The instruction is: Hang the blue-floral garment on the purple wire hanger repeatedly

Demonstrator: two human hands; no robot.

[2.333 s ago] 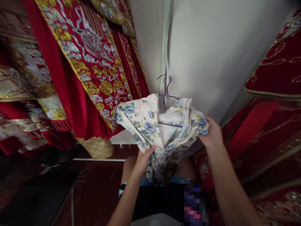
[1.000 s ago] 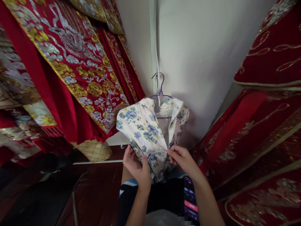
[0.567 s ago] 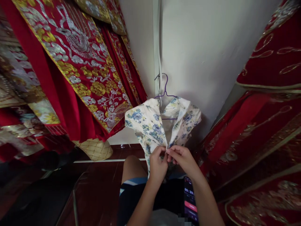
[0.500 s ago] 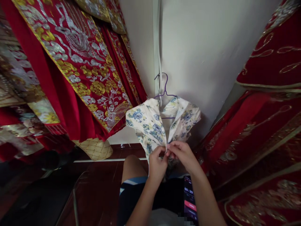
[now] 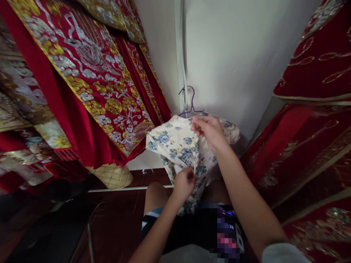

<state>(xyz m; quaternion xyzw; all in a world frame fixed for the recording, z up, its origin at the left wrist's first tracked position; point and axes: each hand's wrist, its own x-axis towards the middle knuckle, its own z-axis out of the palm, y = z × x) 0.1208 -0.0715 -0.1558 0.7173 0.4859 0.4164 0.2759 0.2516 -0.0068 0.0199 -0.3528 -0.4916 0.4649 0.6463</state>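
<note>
A white blouse with blue and yellow flowers (image 5: 175,144) hangs in front of me on a purple hanger (image 5: 192,100). My left hand (image 5: 185,183) has its fingers curled closed on the blouse's front edge, low down. Higher up, near the neckline, my right hand (image 5: 208,129) pinches the top of the front edge. Between the two hands that edge runs nearly straight up and down. The lower part of the blouse drops between my knees.
The hanger hooks by a pale strap (image 5: 184,65) along the white wall (image 5: 233,54). Red cloth embroidered in gold and silver (image 5: 109,87) hangs at left, more red cloth (image 5: 309,80) at right. A phone (image 5: 227,233), partly pixelated, lies on my lap.
My right hand has moved up from beside the left hand to the neckline. The open neck gap is now covered. My left hand has stayed low on the front edge.
</note>
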